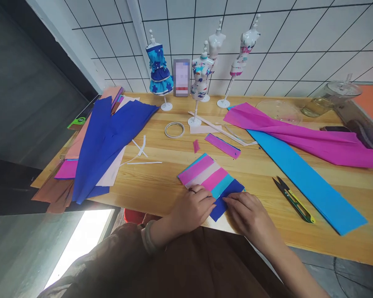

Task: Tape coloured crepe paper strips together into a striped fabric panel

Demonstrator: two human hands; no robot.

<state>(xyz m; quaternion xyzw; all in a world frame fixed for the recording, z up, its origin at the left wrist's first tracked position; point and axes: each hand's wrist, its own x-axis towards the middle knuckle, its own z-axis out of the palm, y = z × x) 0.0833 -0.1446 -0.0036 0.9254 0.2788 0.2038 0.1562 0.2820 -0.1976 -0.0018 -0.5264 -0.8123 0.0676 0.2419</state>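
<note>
A striped sheet of crepe paper in blue, magenta, pale pink and turquoise lies slanted at the front of the wooden table. Along its near right side runs a dark blue strip. My left hand is closed, its fingertips pressing the sheet's near edge beside the blue strip. From the other side, my right hand pinches the blue strip, fingers bent and together. Both thumbs are largely hidden. Just beyond lie a magenta strip with a blue edge and a small pink scrap.
Yellow-green thread snips lie right of my hands, beside a long light blue paper strip and magenta paper. A tape roll sits mid-table. Dark blue paper covers the left side. Small mannequins and a phone stand behind.
</note>
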